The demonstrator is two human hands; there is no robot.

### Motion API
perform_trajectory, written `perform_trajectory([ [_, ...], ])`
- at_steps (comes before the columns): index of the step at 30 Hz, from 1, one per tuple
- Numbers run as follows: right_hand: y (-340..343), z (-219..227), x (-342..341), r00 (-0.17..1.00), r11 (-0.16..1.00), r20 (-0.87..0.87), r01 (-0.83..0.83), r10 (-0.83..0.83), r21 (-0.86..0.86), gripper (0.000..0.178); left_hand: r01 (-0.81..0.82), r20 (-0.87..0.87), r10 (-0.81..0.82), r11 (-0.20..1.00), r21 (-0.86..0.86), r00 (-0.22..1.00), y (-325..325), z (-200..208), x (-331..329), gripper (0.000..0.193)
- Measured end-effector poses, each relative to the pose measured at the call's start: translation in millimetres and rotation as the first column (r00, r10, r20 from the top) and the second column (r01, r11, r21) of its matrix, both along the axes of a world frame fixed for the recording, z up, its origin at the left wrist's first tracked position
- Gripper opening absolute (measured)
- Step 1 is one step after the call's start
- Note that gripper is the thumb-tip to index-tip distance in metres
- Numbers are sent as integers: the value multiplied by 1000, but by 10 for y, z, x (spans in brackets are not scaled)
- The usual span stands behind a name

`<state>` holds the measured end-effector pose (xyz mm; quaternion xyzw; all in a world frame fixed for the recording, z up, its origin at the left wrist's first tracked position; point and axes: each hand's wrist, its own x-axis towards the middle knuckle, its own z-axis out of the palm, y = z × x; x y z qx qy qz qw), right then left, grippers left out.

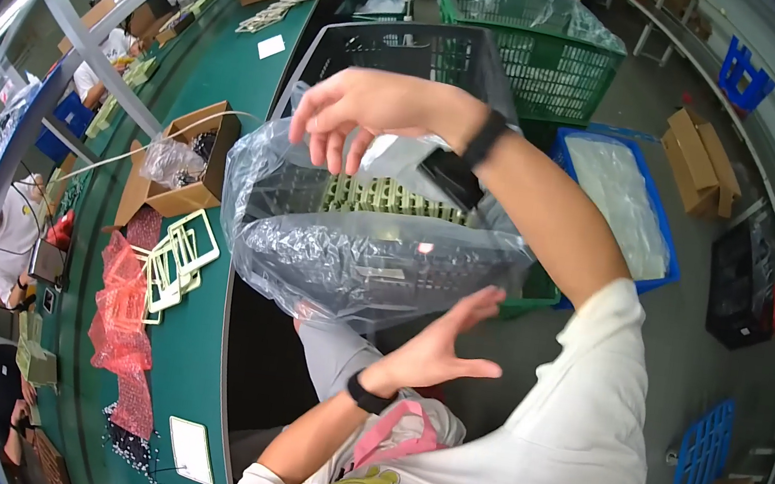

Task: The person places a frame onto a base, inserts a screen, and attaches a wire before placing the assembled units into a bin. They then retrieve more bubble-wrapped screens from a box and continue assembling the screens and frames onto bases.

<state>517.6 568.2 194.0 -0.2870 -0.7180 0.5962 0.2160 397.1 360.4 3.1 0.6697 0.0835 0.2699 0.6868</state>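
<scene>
The right hand [365,117], fingers curled, grips the top edge of a clear bag [357,248]. The left hand [437,347], open with fingers spread, touches the bag's lower side. The bag hangs before a black crate [402,53], beside the green bench [196,354].

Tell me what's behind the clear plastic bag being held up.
Through the clear plastic bag a black crate shows, holding a row of pale green frames. The crate's bottom is hidden.

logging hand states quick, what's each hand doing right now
left hand: open, fingers spread under the clear plastic bag
right hand: at the bag's top, grip cannot be told
</scene>
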Motion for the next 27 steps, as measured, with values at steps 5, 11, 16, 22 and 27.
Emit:
perform_trajectory([
  [5,1444,-1229,-394,35,938,994,-336,102,-84,43,64,-134,-97,971,-229,986,-24,-686,13,68],
  [11,1880,-3287,-160,434,942,844,-30,313,-334,82,49,-313,-127,968,-247,941,-17,-1104,-742,44],
  [16,2170,-3872,426,441,968,880,240,-177,74,80,-384,-669,53,851,-358,742,-259,-1735,-1977,34],
  [22,1903,-3870,385,551,959,809,-51,-205,278,50,-644,-841,224,744,-179,493,-335,-1872,-2415,27],
  [27,1594,-4243,-487,805,249,590,-558,-72,792,69,-623,-712,416,781,-39,566,-63,-1916,-2265,25],
])
